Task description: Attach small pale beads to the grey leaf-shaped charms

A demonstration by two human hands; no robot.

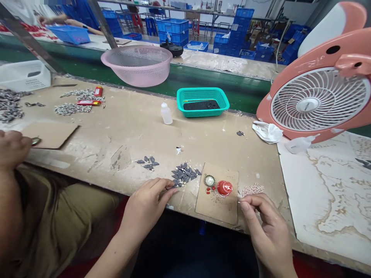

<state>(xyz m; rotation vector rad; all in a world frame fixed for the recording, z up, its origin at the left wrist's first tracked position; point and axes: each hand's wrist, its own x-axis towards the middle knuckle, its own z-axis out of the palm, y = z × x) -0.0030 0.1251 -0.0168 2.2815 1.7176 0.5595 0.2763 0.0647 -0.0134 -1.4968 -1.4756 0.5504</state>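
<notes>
My left hand [152,202] is closed in a pinch at the near-left edge of a pile of dark grey, leaf-shaped pieces [185,173], with one such piece at its fingertips. A smaller group of the same pieces [148,162] lies to the left. My right hand [268,220] pinches a thin, pale-tipped thing too small to name, beside small pinkish beads [252,189]. Between my hands is a cardboard square [216,210]. On it sit a round ornament with a pale centre and dark beaded rim [210,180], a red glossy dish [225,188] and small red bits [208,190].
A squeeze bottle [166,114] stands near a green basket [203,113] holding a phone. Behind is a pink basin [139,71]. A pink fan [313,100] and a map-like sheet [333,193] are at right. A co-worker's hand [13,148] is at left.
</notes>
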